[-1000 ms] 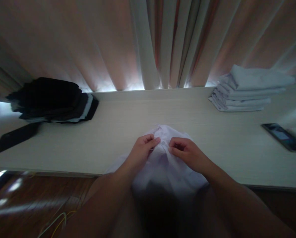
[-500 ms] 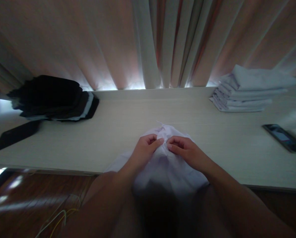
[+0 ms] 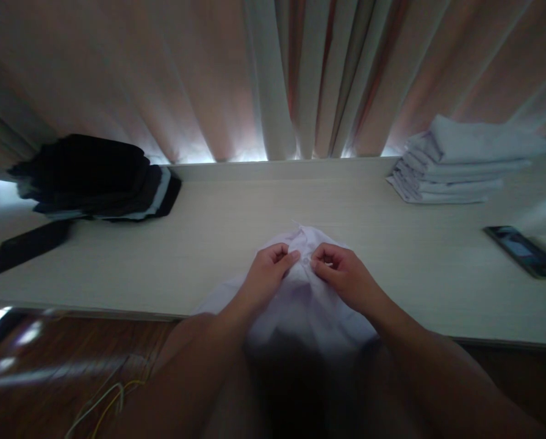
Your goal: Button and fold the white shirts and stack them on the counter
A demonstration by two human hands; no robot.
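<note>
A white shirt (image 3: 300, 305) lies bunched on the near edge of the pale table (image 3: 227, 244) and hangs down toward me. My left hand (image 3: 266, 277) pinches its cloth near the top, fingers curled closed. My right hand (image 3: 341, 274) pinches the cloth just beside it, at a small button between the two hands. Both hands are almost touching each other.
A stack of folded white garments (image 3: 460, 167) sits at the back right. A pile of dark folded clothes (image 3: 94, 180) lies at the back left, with a flat black object (image 3: 25, 247) before it. A phone (image 3: 522, 250) rests at the right edge. Curtains (image 3: 277, 79) hang behind. Wires (image 3: 103, 405) trail on the wooden floor.
Both hands have crept a little farther up the shirt and closer together; the cloth between them is more gathered. Nothing else has moved.
</note>
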